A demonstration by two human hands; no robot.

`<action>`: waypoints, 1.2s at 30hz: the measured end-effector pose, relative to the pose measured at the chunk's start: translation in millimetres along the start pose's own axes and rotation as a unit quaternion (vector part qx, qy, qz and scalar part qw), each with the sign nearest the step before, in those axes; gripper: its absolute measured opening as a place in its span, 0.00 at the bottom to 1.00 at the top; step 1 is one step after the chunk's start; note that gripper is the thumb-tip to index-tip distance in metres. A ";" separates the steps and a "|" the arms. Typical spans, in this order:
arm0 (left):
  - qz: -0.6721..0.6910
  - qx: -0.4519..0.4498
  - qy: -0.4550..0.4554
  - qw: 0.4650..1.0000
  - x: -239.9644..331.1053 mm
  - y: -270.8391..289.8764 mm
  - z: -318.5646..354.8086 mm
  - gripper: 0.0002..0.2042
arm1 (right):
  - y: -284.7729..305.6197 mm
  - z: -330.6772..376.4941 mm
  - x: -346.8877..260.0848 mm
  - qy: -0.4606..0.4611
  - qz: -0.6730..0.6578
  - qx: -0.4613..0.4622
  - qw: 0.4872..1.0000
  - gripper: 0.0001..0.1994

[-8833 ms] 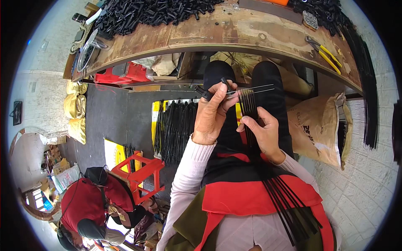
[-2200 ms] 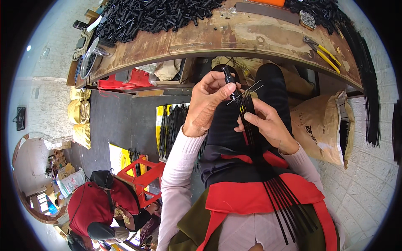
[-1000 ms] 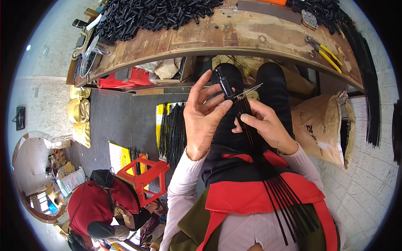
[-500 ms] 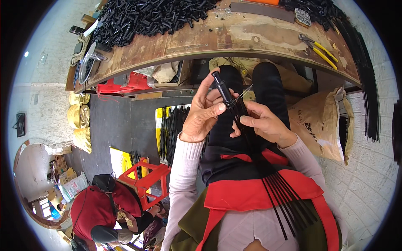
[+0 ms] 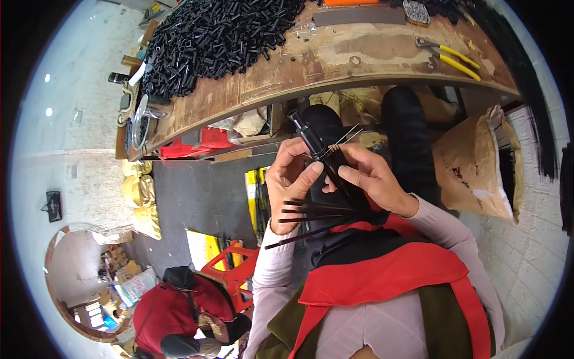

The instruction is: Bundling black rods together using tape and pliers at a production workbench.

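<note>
Between my fingers a black plastic umbrella runner point(image 5: 311, 139) tilts up to the left. My left hand point(image 5: 289, 180) pinches its lower collar with thumb and fingers. Just to the right, my right hand point(image 5: 378, 180) is closed on the thin black umbrella ribs point(image 5: 326, 213) gathered at that collar. Their far ends fan out leftward, passing in front of my left wrist. Two ends of a thin wire point(image 5: 351, 134) stick out to the upper right of the collar. How the ribs meet the collar is partly hidden by my fingers.
Ahead stands a worn wooden bench point(image 5: 335, 51) with a heap of black plastic runners point(image 5: 221, 45) and yellow-handled pliers point(image 5: 451, 58). An open brown sack point(image 5: 475, 167) is at right. Lower left, a person in dark red point(image 5: 176, 314) is near a red stool point(image 5: 230, 269).
The ribs' far ends have swung from the lower right over to the left. My left index finger has come down from the runner's top to its collar. The view has shifted slightly.
</note>
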State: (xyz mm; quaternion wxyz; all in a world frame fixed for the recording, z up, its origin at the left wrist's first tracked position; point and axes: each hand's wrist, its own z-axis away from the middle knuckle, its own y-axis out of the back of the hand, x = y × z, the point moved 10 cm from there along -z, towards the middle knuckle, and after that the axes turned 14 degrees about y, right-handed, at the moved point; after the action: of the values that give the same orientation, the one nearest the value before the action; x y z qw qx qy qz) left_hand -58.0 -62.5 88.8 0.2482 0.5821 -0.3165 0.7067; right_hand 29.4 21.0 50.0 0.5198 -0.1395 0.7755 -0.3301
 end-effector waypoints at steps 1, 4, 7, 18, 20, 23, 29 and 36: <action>0.045 -0.016 0.034 0.998 -3.5 -3.0 1.7 0.15 | 1.4 0.0 0.3 0.004 -0.010 0.005 1.000 0.16; 0.089 -0.017 0.071 0.993 -11.1 -4.4 -1.7 0.16 | 2.6 -4.3 -0.1 0.021 0.015 -0.028 0.999 0.15; 0.078 0.001 0.094 0.993 -22.3 5.7 -9.6 0.16 | 7.4 -10.0 3.5 0.028 0.016 -0.043 0.999 0.12; 0.127 -0.032 0.155 0.979 -26.1 -2.0 -31.2 0.17 | 28.0 -26.0 11.1 -0.027 0.045 -0.026 0.998 0.08; 0.125 -0.032 0.154 0.980 -28.1 -0.2 -34.9 0.18 | 30.7 -27.9 15.0 -0.036 0.032 -0.021 0.999 0.08; 0.127 -0.049 0.148 0.980 -27.2 -1.0 -38.1 0.20 | 36.4 -30.5 20.3 -0.026 -0.005 0.002 1.000 0.07; 0.143 -0.107 0.162 0.971 -25.6 -4.8 -41.2 0.23 | 36.9 -31.2 28.1 -0.077 -0.062 0.016 0.995 0.07; 0.116 -0.068 0.155 0.979 -28.8 4.8 -39.1 0.24 | 38.4 -28.9 29.6 -0.069 -0.070 0.017 0.995 0.07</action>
State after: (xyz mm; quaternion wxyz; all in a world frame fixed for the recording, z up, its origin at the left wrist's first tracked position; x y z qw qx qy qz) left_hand -81.7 -36.5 55.1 0.2499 0.4070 -0.3866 0.7890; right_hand -4.1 43.6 10.6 0.5500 -0.2071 0.7202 -0.3685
